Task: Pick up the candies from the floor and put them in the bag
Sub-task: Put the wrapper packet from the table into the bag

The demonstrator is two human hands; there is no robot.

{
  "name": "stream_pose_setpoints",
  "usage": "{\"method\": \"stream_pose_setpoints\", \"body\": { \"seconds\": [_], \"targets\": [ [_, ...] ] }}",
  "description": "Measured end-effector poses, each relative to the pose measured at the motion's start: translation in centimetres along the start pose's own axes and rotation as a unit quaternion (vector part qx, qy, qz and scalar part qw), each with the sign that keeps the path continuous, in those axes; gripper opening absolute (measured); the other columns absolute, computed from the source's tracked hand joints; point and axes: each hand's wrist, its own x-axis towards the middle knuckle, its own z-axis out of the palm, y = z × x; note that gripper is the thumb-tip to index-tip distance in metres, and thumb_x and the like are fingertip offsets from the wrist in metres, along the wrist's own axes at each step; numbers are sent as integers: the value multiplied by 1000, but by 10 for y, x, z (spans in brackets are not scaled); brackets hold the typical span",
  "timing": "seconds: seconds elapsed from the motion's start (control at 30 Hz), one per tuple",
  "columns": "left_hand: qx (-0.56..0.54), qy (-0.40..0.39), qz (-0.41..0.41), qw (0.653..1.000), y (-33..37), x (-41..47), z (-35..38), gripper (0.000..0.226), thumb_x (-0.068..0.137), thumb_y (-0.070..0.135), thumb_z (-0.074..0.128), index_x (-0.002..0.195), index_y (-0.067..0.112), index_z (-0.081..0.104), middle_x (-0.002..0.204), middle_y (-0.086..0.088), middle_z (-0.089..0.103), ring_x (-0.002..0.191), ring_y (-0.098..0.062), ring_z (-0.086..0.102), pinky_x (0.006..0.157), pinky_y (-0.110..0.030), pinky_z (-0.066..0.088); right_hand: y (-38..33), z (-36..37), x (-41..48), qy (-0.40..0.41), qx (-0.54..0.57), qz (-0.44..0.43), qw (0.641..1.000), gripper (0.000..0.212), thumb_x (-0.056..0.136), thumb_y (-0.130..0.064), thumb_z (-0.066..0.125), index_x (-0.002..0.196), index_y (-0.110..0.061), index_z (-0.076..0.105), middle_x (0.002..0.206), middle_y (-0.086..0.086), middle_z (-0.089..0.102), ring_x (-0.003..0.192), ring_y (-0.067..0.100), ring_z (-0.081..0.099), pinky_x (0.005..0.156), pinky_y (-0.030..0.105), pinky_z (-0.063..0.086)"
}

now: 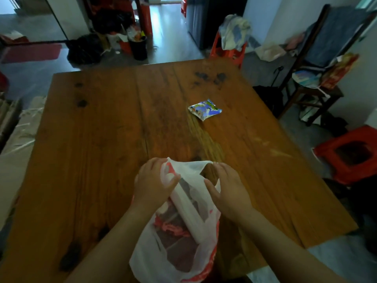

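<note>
thin white plastic with red print makes up the bag (184, 227), which rests at the near edge of the wooden table (98, 139), and we see our left hand (152, 181) and right hand (229, 186) pinching its rim on either side, fingers closed on the film and pulling the mouth apart. dark shapes show through the plastic, so we judge some candies are already inside, though we cannot tell how many. 1 blue and white candy packet (205, 109) lies on the table toward its far right part, well apart from both hands and from the bag's mouth. we see no candies on the stretches of floor in view, so what is left seems to be this 1 packet, and nothing is gripped but the bag.
</note>
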Motion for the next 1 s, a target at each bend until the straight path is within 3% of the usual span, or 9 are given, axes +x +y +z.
{"method": "stream_pose_setpoints", "body": {
  "seconds": [0.1, 0.23, 0.47, 0.6, 0.8, 1.0],
  "targets": [
    [9, -47, 25, 999, 24, 20, 12, 64, 80, 59, 54, 133, 26, 42, 140, -2, 46, 128, -22, 41, 105, -44, 37, 29, -13, 16, -38, 9, -11, 999, 62, 90, -55, 39, 144, -29, 21, 154, -6, 20, 142, 13, 15, 113, 37, 19],
    [35, -87, 30, 995, 60, 41, 35, 64, 82, 57, 53, 137, 27, 37, 145, -1, 40, 133, -20, 34, 109, -43, 33, 82, -36, 44, -115, 12, -45, 992, 64, 91, -50, 43, 145, -28, 16, 156, -3, 13, 143, 15, 10, 115, 42, 21],
    [29, -83, -9, 996, 128, 75, 106, 53, 85, 48, 55, 131, 25, 44, 133, -2, 52, 121, -19, 48, 103, -50, 40, 168, -54, 116, -160, -56, -126, 977, 68, 91, -50, 41, 146, -23, 12, 156, 3, 10, 144, 22, 5, 116, 42, 17],
    [23, -92, -20, 995, 156, 105, 141, 54, 86, 42, 57, 134, 26, 40, 139, 0, 46, 126, -16, 43, 100, -32, 38, 195, -56, 166, -168, -69, -163, 970, 62, 92, -48, 39, 145, -28, 16, 156, -1, 12, 144, 26, 6, 116, 45, 17],
    [67, -59, -40, 995, 153, 162, 156, 53, 85, 42, 57, 133, 24, 41, 136, -2, 46, 124, -17, 42, 99, -37, 42, 192, -57, 255, -118, -71, -215, 967, 56, 92, -46, 38, 143, -27, 25, 154, 1, 19, 143, 27, 10, 114, 48, 17],
    [48, 37, -100, 993, 132, 226, 159, 53, 85, 37, 60, 134, 25, 41, 143, -4, 35, 132, -19, 33, 103, -33, 35, 204, -25, 282, -113, -99, -204, 967, 54, 91, -53, 30, 141, -35, 22, 154, -4, 16, 144, 22, 5, 113, 51, 3]
  ]
}}
